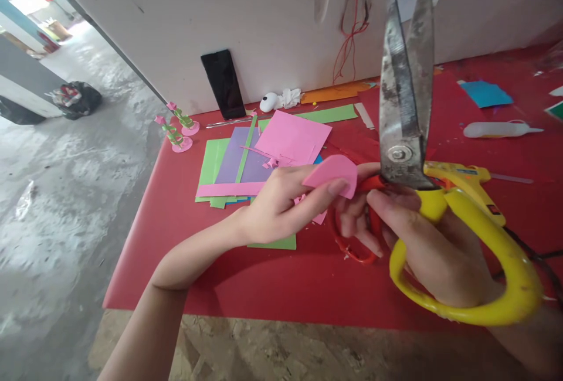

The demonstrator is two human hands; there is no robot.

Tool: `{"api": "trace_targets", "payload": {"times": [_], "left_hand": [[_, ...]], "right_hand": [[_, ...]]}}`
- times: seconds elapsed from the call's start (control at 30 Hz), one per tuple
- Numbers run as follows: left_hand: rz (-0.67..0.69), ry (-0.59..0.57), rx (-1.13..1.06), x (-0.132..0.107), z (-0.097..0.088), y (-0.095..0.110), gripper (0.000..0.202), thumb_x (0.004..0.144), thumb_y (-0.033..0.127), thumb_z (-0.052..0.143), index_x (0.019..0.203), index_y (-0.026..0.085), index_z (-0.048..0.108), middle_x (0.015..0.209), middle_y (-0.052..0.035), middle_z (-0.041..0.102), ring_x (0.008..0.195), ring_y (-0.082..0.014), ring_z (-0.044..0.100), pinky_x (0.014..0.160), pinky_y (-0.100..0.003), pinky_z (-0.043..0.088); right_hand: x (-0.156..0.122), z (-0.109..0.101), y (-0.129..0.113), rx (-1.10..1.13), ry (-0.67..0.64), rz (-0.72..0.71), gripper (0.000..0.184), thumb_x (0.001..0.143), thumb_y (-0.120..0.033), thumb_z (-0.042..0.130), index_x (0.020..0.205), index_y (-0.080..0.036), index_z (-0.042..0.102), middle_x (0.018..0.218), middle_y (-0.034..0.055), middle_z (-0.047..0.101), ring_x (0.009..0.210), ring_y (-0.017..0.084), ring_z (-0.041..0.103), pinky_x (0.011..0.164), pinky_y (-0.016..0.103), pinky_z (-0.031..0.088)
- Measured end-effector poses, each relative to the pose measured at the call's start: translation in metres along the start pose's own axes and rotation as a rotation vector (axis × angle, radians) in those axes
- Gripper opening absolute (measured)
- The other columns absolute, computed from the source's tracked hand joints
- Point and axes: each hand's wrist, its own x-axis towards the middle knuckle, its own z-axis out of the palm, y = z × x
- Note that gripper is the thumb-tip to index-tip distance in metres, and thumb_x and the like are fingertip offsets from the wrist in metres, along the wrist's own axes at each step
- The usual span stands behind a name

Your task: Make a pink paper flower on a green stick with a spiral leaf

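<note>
My left hand point(281, 205) pinches a small rounded piece of pink paper point(334, 173) between thumb and fingers, just above the red table cover point(281, 287). My right hand point(422, 240) grips large scissors point(407, 105) by their yellow handles point(492, 264). The worn metal blades point straight up and stand almost together. The pink piece sits right beside the scissors' pivot. Under my right fingers lies a second, smaller pair of scissors with red handles point(352, 246).
A stack of green, purple and pink paper sheets point(255, 158) lies behind my hands. A yellow glue gun point(470, 179), a black phone point(223, 83) leaning on the wall, two pink paper flowers point(178, 129), a blue sheet point(486, 94) and a white bottle point(501, 129) are around. The table's left edge drops to concrete floor.
</note>
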Motion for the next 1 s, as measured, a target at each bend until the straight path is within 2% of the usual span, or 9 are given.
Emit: {"api": "trace_targets", "payload": {"times": [0.13,0.2,0.23,0.3,0.4,0.67,0.8,0.9,1.0], "left_hand": [[-0.023,0.104,-0.076,0.0,-0.005,0.003,0.033,0.098,0.016,0.04,0.066,0.016,0.052,0.052,0.0045,0.057,0.046,-0.0024,0.054,0.044,-0.012,0.04],[-0.019,0.168,-0.048,0.001,-0.008,0.003,0.033,0.096,0.018,0.046,0.064,0.015,0.053,0.049,0.0052,0.053,0.043,-0.0021,0.051,0.043,-0.013,0.039],[-0.01,0.197,-0.034,0.001,-0.008,0.003,0.033,0.095,0.02,0.049,0.063,0.015,0.054,0.048,0.0054,0.052,0.043,-0.002,0.049,0.042,-0.013,0.038],[-0.009,0.246,-0.012,0.001,-0.009,0.002,0.032,0.094,0.022,0.052,0.062,0.015,0.056,0.048,0.0055,0.05,0.042,-0.0017,0.045,0.043,-0.013,0.037],[-0.025,0.269,0.02,0.002,-0.008,0.002,0.037,0.095,0.022,0.049,0.06,0.014,0.057,0.047,0.0051,0.05,0.042,-0.0015,0.045,0.043,-0.013,0.038],[-0.037,0.256,-0.005,0.003,-0.005,0.001,0.039,0.096,0.024,0.045,0.06,0.014,0.057,0.049,0.0041,0.055,0.041,-0.0011,0.05,0.041,-0.011,0.039],[-0.065,0.207,0.005,0.002,-0.006,0.002,0.04,0.097,0.023,0.043,0.06,0.015,0.054,0.048,0.0049,0.054,0.041,-0.0008,0.05,0.042,-0.011,0.04],[-0.066,0.201,0.005,0.003,-0.006,0.002,0.04,0.097,0.024,0.044,0.059,0.015,0.052,0.046,0.0051,0.052,0.041,-0.0014,0.049,0.042,-0.012,0.04],[-0.07,0.214,0.014,0.003,-0.007,0.002,0.04,0.096,0.026,0.046,0.058,0.015,0.052,0.045,0.0049,0.05,0.041,-0.0021,0.046,0.041,-0.014,0.039]], "right_hand": [[0.001,0.003,0.003,-0.066,-0.039,-0.038,0.011,0.085,-0.03,0.052,0.081,-0.024,0.06,0.077,-0.0003,0.065,0.072,0.011,0.063,0.07,0.021,0.055],[0.0,0.005,0.01,-0.173,-0.002,-0.008,0.017,0.085,-0.036,0.053,0.096,-0.026,0.06,0.09,0.0004,0.068,0.083,0.013,0.065,0.078,0.024,0.055],[0.0,0.006,0.013,-0.233,0.027,0.009,0.021,0.086,-0.041,0.051,0.099,-0.026,0.06,0.09,0.0,0.068,0.082,0.013,0.066,0.076,0.025,0.055],[-0.002,0.008,0.018,-0.357,0.069,0.036,0.026,0.088,-0.047,0.046,0.097,-0.027,0.06,0.076,-0.0021,0.066,0.068,0.013,0.063,0.063,0.025,0.053],[-0.004,0.01,0.018,-0.466,0.069,0.042,0.03,0.087,-0.05,0.041,0.093,-0.027,0.061,0.057,-0.0049,0.056,0.05,0.013,0.055,0.046,0.025,0.044],[0.001,0.014,0.01,-0.572,0.1,-0.001,0.032,0.087,-0.051,0.036,0.086,-0.026,0.056,0.055,-0.0038,0.053,0.053,0.016,0.061,0.053,0.028,0.05],[0.0,0.013,0.017,-0.562,0.103,-0.133,0.031,0.091,-0.048,0.037,0.073,-0.027,0.051,0.051,-0.0052,0.051,0.051,0.014,0.061,0.051,0.025,0.051],[-0.001,0.01,0.019,-0.548,0.098,-0.236,0.028,0.093,-0.045,0.038,0.078,-0.027,0.053,0.055,-0.006,0.056,0.052,0.012,0.063,0.048,0.022,0.05],[-0.002,0.009,0.013,-0.53,0.069,-0.197,0.021,0.094,-0.039,0.038,0.089,-0.027,0.055,0.063,-0.0053,0.063,0.055,0.012,0.065,0.05,0.022,0.051]]}}
